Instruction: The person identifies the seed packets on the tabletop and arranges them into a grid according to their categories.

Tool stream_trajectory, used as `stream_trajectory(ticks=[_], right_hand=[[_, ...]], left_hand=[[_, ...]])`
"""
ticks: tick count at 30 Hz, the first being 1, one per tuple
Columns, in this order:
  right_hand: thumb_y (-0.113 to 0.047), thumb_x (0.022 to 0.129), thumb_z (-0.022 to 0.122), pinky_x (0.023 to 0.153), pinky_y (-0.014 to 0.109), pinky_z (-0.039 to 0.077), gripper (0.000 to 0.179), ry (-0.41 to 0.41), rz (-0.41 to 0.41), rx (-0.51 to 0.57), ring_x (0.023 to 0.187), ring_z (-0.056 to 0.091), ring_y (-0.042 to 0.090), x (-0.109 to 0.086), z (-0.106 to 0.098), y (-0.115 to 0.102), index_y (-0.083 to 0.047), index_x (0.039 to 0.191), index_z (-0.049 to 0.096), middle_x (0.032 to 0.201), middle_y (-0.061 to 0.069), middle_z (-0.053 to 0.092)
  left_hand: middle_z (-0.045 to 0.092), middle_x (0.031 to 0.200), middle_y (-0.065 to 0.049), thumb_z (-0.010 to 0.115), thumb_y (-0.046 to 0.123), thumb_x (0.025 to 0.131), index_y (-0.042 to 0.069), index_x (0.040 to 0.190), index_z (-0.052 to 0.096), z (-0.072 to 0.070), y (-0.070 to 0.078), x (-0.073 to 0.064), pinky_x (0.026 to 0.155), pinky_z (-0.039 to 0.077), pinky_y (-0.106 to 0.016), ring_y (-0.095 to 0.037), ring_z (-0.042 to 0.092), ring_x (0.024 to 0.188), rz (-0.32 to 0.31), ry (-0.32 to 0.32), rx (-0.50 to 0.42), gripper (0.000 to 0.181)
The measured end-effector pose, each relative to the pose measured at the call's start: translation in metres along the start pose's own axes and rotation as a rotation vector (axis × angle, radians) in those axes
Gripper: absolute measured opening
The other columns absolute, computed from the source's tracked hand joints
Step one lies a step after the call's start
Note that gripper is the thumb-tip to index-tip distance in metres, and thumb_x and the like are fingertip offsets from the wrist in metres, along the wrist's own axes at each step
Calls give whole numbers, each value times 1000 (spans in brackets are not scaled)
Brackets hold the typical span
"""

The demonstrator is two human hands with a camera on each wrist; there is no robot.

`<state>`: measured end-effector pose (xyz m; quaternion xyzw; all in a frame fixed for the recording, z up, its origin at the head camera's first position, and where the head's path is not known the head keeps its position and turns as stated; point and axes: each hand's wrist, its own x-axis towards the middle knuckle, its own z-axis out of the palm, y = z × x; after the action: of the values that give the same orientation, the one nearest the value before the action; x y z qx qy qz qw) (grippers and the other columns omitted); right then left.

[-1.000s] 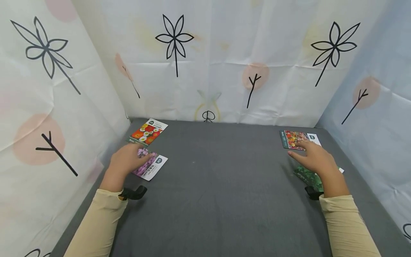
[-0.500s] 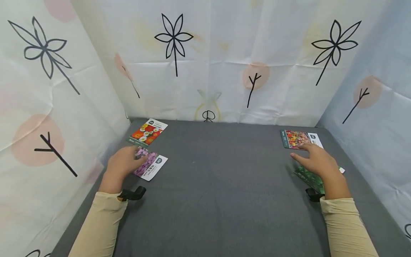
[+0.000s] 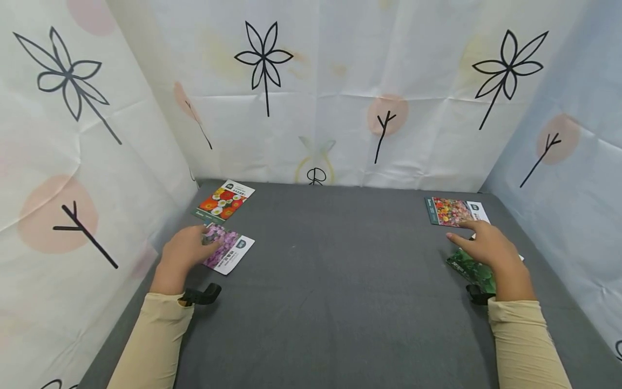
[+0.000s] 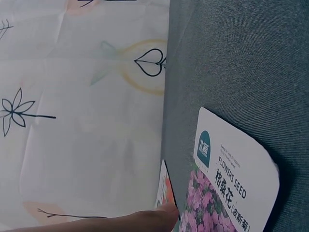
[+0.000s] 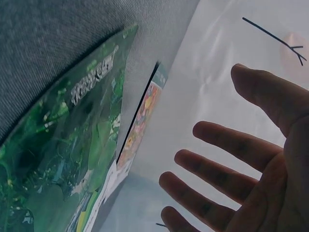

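Observation:
My left hand point(image 3: 183, 254) is at the left edge of a seed packet with pink flowers point(image 3: 228, 251), its thumb overlapping the flower picture. That packet's white end, printed "FLOWERS SEED", shows large in the left wrist view, where one finger point(image 4: 161, 217) enters from below. Over a green leafy seed packet point(image 3: 471, 270) hovers my right hand point(image 3: 495, 251), covering part of it. In the right wrist view the fingers point(image 5: 217, 179) are spread and relaxed, with nothing in them, apart from the green packet point(image 5: 63, 135).
A seed packet with orange, red and white flowers point(image 3: 224, 201) lies behind the pink one. Another with mixed colourful flowers point(image 3: 449, 210) is at the back right, beyond my right fingertips. The grey tabletop point(image 3: 320, 292) is bordered by patterned white cloth point(image 3: 320, 75) at the back and sides.
My right hand has drifted slightly right and toward me, baring more of the colourful packet. The left hand has drawn back slightly to the left from the pink packet. All packets stay in place.

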<state>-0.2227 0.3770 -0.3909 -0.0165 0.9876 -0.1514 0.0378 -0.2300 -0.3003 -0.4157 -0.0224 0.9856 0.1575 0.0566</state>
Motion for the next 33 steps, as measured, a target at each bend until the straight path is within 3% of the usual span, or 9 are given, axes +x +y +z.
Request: stream_trajectory(ticks=[6,14,26,29,33], right_hand=[[-54,108,52,99,78,43,78,-15,19,17,132,45,66,4,-2,7,10,152,46,150,45,42],[-57,108,47,104,80,38,84,-42,47,46,137,35,70,10,-4,18,13,155,38,152,49,34],[-54,109,50,103,79,40,83,-67,51,42,134,39,70,12,1,17,16,152,40,150,50,36],[-52,109,52,101,79,41,83,-79,62,45,132,40,70,10,2,20,17,152,39,149,51,36],[-48,109,53,101,78,42,82,-91,54,45,132,39,70,9,3,23,20,152,36,148,51,36]], left_hand=[[55,147,-36,64,53,98,-7,148,53,-3,2,6,97,50,-72,-55,54,132,-16,-17,-2,79],[57,144,-37,67,51,97,-11,145,53,-11,-1,14,100,50,-69,-54,57,128,-9,-9,-16,79],[52,147,-40,68,54,96,-14,147,48,-12,-5,20,103,49,-70,-56,55,130,-52,-72,4,88],[58,139,-39,70,53,96,-13,142,53,-11,-1,18,95,52,-66,-52,61,119,-59,-79,5,82],[66,105,-27,73,50,94,-6,111,63,-9,5,18,73,50,-51,-37,60,91,-60,-76,-19,60]])
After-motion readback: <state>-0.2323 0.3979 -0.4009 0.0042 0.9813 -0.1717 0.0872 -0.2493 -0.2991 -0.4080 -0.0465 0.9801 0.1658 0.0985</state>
